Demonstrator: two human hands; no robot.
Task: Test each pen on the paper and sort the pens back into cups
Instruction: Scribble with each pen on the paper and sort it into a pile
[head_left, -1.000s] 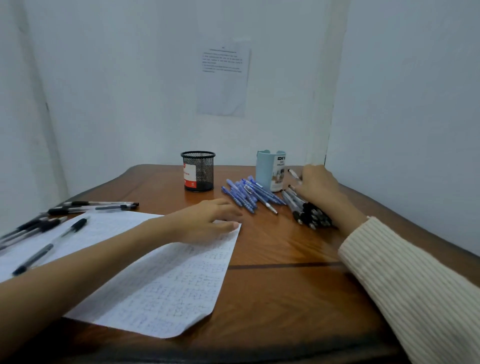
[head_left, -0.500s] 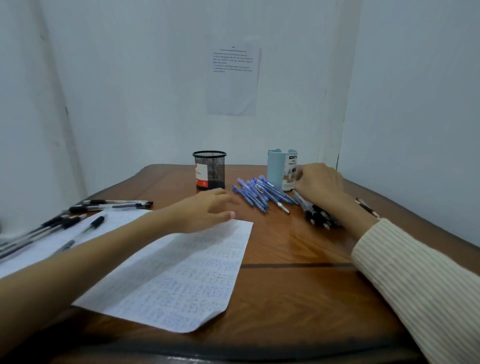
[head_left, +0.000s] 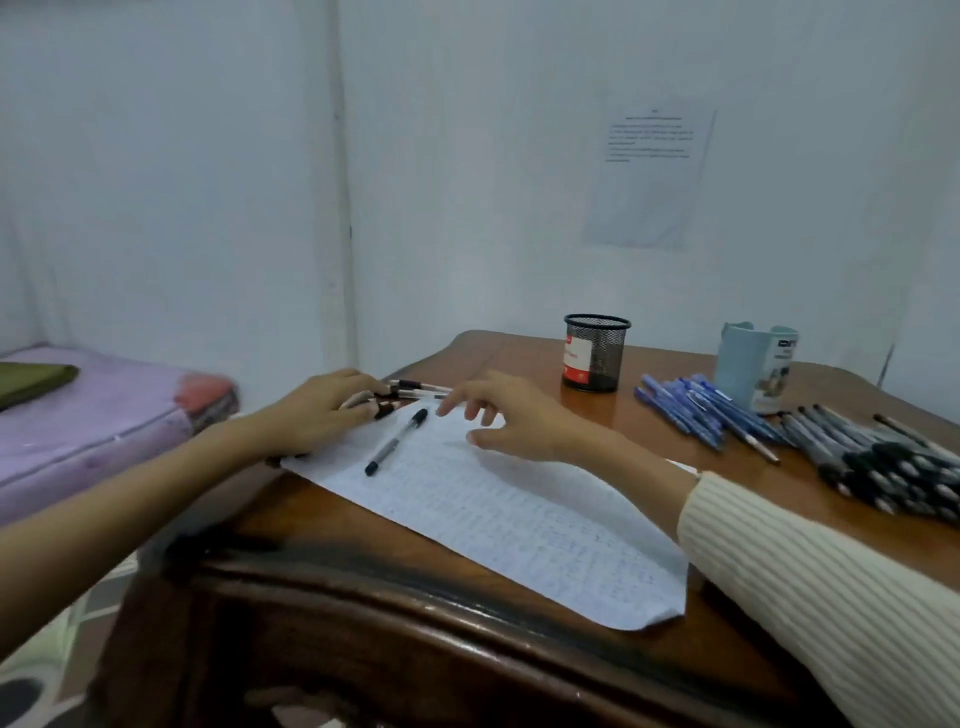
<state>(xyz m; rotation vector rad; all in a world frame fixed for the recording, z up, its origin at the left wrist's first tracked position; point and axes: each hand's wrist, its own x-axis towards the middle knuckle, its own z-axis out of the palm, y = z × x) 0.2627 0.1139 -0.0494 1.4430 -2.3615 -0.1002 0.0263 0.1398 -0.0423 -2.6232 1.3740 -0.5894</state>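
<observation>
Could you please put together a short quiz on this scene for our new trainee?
1. True or false: pens stick out of the black wire-mesh cup.
2. The single black-capped clear pen lies on: A) the white handwritten paper sheet; B) bare wood; C) a blue cup.
3. Which hand touches the bundle of black-capped pens at the paper's far corner?
Key: 1 false; 2 A; 3 the left hand.

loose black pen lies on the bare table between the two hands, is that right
Not quite. In the head view the loose black pen lies between the left hand, which holds a bunch of black pens, and the right hand, but it rests on the paper, not on the bare table.
</observation>
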